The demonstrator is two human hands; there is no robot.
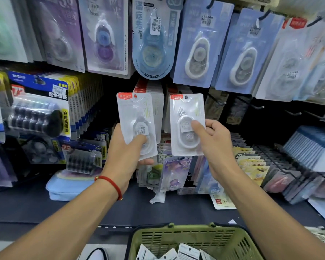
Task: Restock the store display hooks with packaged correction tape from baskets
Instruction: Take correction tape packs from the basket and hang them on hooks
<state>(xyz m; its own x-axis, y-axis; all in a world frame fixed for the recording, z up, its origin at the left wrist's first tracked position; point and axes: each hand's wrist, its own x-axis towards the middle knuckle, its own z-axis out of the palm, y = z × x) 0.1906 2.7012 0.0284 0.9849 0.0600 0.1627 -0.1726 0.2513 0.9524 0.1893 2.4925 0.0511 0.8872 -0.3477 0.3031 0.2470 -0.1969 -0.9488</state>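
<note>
My left hand [126, 152] grips a white correction tape pack [134, 117] with a red label at its top, thumb pressed on its front. My right hand [212, 145] holds a second, matching pack [186, 109] upright, thumb across the dispenser. Both packs are raised side by side in front of a row of the same white packs [158, 107] hanging on the display. A green basket [188, 235] sits below my arms with several more packs lying in it. Bare black hooks [251, 104] stick out to the right of the right pack.
Blue and purple tape cards [193, 51] hang along the top row. Black multi-roll refill packs [39, 113] fill the left side. Wire racks of yellow and blue cards [255, 166] stand at the right. A light blue pouch [69, 184] lies on the dark shelf [101, 207].
</note>
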